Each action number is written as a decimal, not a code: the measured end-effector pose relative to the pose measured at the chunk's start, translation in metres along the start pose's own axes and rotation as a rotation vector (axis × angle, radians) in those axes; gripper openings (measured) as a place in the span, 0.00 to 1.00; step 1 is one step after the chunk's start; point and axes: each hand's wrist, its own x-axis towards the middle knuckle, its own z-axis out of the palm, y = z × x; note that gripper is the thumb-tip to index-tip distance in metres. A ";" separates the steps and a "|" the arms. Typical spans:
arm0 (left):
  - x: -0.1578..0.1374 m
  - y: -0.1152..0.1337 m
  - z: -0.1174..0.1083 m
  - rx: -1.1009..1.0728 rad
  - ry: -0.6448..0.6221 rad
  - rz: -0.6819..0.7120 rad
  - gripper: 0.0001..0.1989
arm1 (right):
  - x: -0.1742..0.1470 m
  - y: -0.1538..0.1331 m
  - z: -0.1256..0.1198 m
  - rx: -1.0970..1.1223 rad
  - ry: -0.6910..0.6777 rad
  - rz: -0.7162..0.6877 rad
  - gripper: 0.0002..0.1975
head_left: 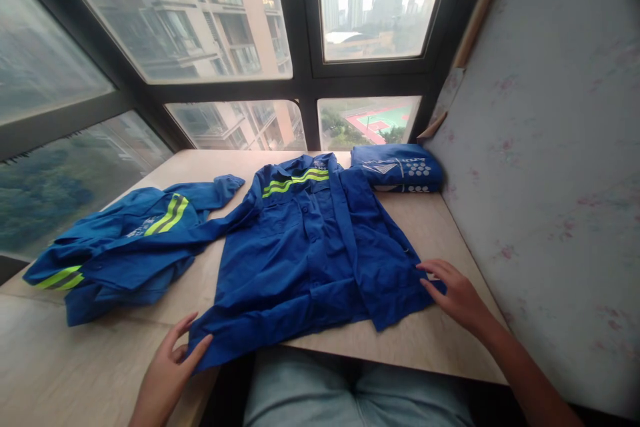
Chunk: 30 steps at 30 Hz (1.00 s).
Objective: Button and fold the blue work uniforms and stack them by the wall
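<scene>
A blue work jacket with a yellow-green and grey reflective stripe across its chest lies spread front-up, collar away from me. My left hand is at its lower left corner, thumb and fingers apart around the edge of the cloth. At the lower right corner, beside the sleeve end, is my right hand. Its thumb and fingers are spread, touching or just above the fabric. The jacket's left-side sleeve stretches over a second blue garment, which lies crumpled with similar stripes.
A folded blue bundle with white print rests at the back right of the pale tabletop. Dark-framed windows border the back and left. A flowered wall closes off the right side. My legs are under the front edge.
</scene>
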 end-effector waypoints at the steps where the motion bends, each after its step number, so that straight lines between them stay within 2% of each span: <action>1: -0.003 -0.006 -0.002 0.048 0.026 0.062 0.46 | -0.006 -0.001 -0.002 -0.013 -0.057 -0.046 0.15; 3: -0.011 -0.017 -0.006 0.173 0.068 0.233 0.43 | -0.016 0.002 -0.002 -0.057 -0.146 -0.115 0.19; 5: -0.020 -0.026 -0.007 0.312 0.055 0.424 0.37 | -0.023 0.009 0.002 -0.096 -0.174 -0.137 0.22; 7: -0.027 -0.031 -0.005 0.420 -0.011 0.572 0.31 | -0.026 0.018 0.007 -0.115 -0.155 -0.133 0.19; 9: -0.030 -0.035 -0.002 0.483 -0.062 0.652 0.25 | -0.025 0.025 0.012 -0.105 -0.124 -0.129 0.15; 11: -0.029 -0.038 -0.001 0.525 -0.088 0.677 0.21 | -0.021 0.028 0.014 -0.083 -0.093 -0.119 0.12; 14: -0.027 -0.037 -0.002 0.563 -0.051 0.694 0.16 | -0.017 0.024 0.009 -0.066 -0.095 -0.106 0.11; 16: -0.028 -0.032 -0.005 0.566 0.015 0.708 0.14 | -0.016 0.020 0.004 -0.065 -0.148 -0.126 0.11; 19: -0.032 -0.023 -0.010 0.533 0.137 0.705 0.12 | -0.020 0.018 0.000 -0.066 -0.197 -0.159 0.17; 23: -0.037 -0.017 -0.015 0.491 0.268 0.678 0.11 | -0.023 0.019 0.006 -0.052 -0.134 -0.139 0.10; 27: -0.037 -0.019 -0.018 0.483 0.267 0.621 0.12 | -0.021 0.015 0.008 -0.010 -0.059 -0.095 0.11; 30: -0.036 -0.017 -0.022 0.466 0.284 0.562 0.13 | -0.021 0.010 0.003 0.002 -0.082 -0.106 0.08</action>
